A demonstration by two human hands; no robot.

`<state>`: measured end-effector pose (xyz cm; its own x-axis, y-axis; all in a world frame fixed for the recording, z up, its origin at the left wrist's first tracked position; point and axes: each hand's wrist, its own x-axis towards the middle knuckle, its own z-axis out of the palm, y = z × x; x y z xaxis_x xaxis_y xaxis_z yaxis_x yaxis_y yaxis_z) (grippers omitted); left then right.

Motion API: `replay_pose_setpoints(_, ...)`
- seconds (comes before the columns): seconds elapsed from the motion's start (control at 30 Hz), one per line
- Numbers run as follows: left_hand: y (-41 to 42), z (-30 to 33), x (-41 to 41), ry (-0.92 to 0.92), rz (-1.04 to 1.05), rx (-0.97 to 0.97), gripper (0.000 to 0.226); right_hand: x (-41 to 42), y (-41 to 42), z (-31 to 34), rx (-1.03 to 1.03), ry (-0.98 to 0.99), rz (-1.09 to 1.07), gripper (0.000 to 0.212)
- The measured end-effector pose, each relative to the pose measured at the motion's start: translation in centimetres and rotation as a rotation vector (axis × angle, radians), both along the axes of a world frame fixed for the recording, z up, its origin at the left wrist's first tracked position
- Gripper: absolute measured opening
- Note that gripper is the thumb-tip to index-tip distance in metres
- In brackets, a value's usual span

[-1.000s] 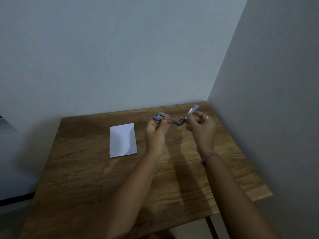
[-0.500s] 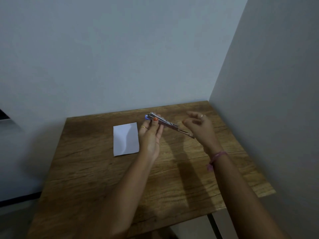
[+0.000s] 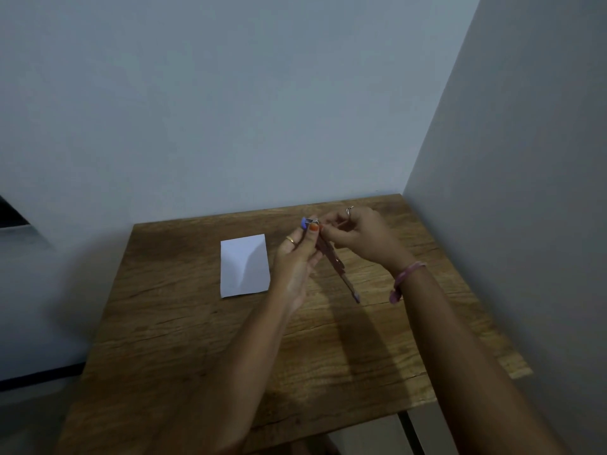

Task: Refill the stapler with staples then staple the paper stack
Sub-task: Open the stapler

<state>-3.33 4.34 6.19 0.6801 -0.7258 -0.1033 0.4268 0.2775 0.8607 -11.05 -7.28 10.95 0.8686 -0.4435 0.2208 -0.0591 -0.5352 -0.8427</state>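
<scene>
Holding one stapler (image 3: 328, 254) above the desk (image 3: 328, 349), the left hand (image 3: 295, 261) is wrapping its grip around the far end of the tool, its thumb lying along the metal near the purple tip and its fingers curling behind. One gold ring (image 3: 290, 239) is showing on a finger of that hand. The right hand (image 3: 364, 239) is coming in from the right with its fingers curled, its grip narrowed to a pinch at the same far end of the stapler; whether it is pinching staples or the metal itself cannot be told, since the spot is small and dim. One silver ring (image 3: 349, 210) is sitting on a finger of this hand, and one pink band (image 3: 405, 280) is circling its wrist. The stapler is lying open in a long line, slanting from the far purple tip between the two hands down toward the near right, where its other end is hanging free of both hands. One white paper stack (image 3: 244, 266) is lying flat on the desk just to the left of the left hand, apart from it. Two grey walls are meeting at the far right corner of the desk
</scene>
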Motion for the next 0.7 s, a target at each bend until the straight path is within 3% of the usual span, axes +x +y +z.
replay_pose_setpoints(0.03,0.0,0.1,0.1,0.005,0.004,-0.004,0.019,0.1,0.0,0.0,0.000,-0.006,0.006,0.002)
replay_pose_setpoints(0.17,-0.3,0.2,-0.1,-0.033,0.026,0.042,0.032,0.4,-0.3,0.2,-0.016,0.018,-0.015,0.029)
replay_pose_setpoints(0.3,-0.8,0.0,-0.7,-0.075,0.090,0.076,0.026,0.3,-0.8,0.3,-0.147,0.071,-0.054,0.042)
replay_pose_setpoints(0.47,-1.3,0.0,-1.3,-0.139,0.157,0.111,0.021,0.1,-0.9,0.1,-0.124,0.034,-0.052,0.023)
replay_pose_setpoints(0.6,-1.6,0.2,-2.0,-0.137,0.212,0.101,0.025,-0.1,-0.5,-0.3,-0.119,-0.018,-0.068,0.025)
replay_pose_setpoints(0.7,-1.7,0.5,-2.3,-0.109,0.291,0.100,0.014,-0.3,-0.5,-0.7,-0.046,-0.114,-0.146,0.008)
